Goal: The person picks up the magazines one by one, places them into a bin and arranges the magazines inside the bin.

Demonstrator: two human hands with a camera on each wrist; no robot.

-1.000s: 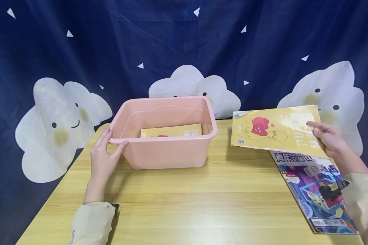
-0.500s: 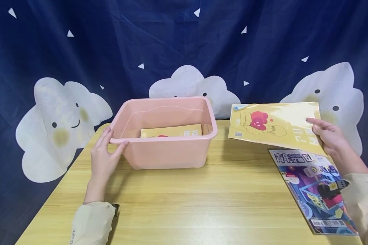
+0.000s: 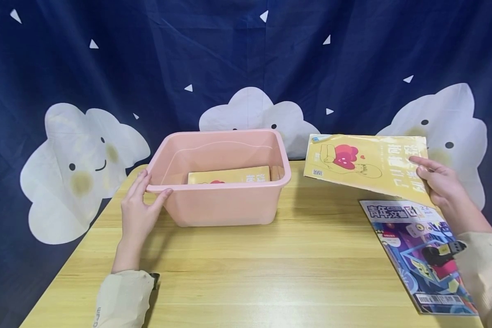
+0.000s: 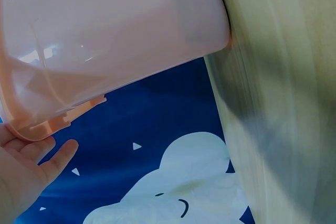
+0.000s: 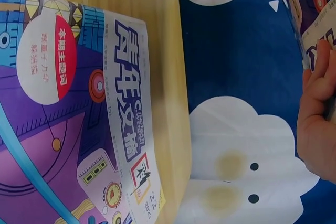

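Observation:
A pink plastic bin [image 3: 225,205] stands on the table, with a yellow-covered magazine [image 3: 238,175] lying inside, partly hidden by the front wall. My left hand [image 3: 141,209] holds the bin's near left rim corner, thumb at the front and fingers along the left side. Raised above the table, another magazine [image 3: 361,164] shows its yellow cover with a red heart drawing. My right hand [image 3: 444,184] pinches it by its right edge, thumb on top. The right wrist view shows its purple underside [image 5: 299,3]. Below it lies a purple magazine [image 3: 418,255].
The wooden table [image 3: 270,273] reaches back to a dark blue curtain [image 3: 168,54] with white clouds. Part of the purple magazine on the table lies under my right forearm.
My right hand has tilted the yellow-covered magazine and shifted it slightly up and left, baring more of the top of the purple magazine below. The left hand and bin have stayed still.

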